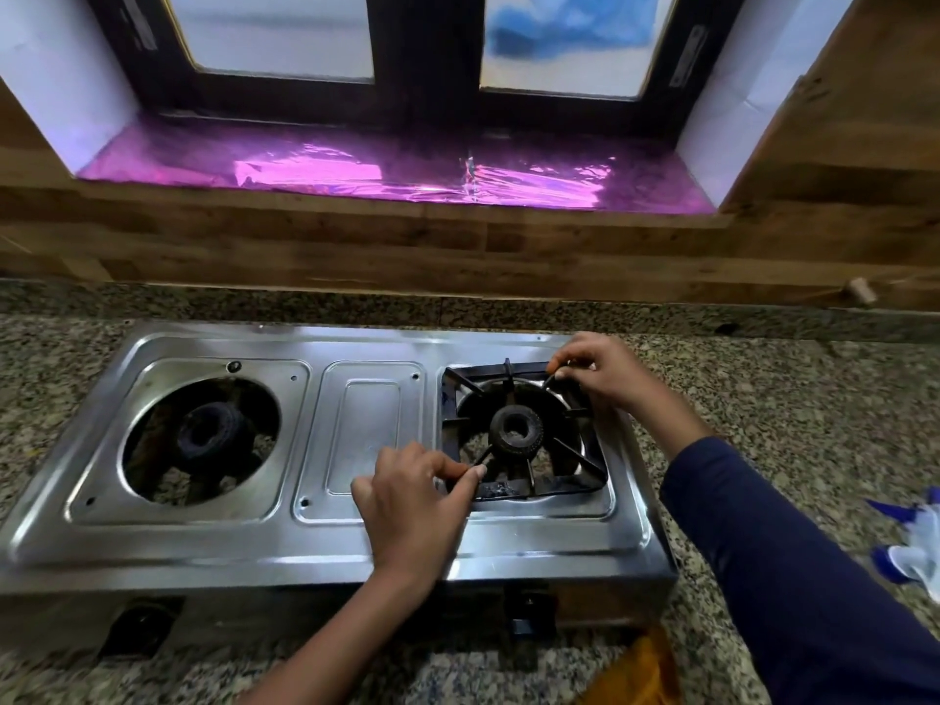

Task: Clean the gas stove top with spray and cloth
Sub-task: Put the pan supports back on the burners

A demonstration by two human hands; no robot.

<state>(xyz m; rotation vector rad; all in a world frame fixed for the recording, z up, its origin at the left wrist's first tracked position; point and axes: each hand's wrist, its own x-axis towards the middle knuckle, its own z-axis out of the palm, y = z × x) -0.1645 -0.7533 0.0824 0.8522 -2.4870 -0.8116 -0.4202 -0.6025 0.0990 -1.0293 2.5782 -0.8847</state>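
A steel two-burner gas stove (356,541) stands on the granite counter. Its left burner (206,435) is bare, with no grate over it. A black pan-support grate (580,450) sits around the right burner (515,431). My left hand (412,506) pinches the grate's near-left corner. My right hand (600,371) pinches its far-right corner. A blue and white object, perhaps the cloth or the spray bottle (915,547), lies at the right edge of the counter, partly cut off.
The speckled granite counter (788,399) runs around the stove. Black knobs (526,610) sit on the stove's front face. A wood-look wall and a window sill lined with pink foil (386,170) rise behind. An orange cloth (636,674) shows at the bottom edge.
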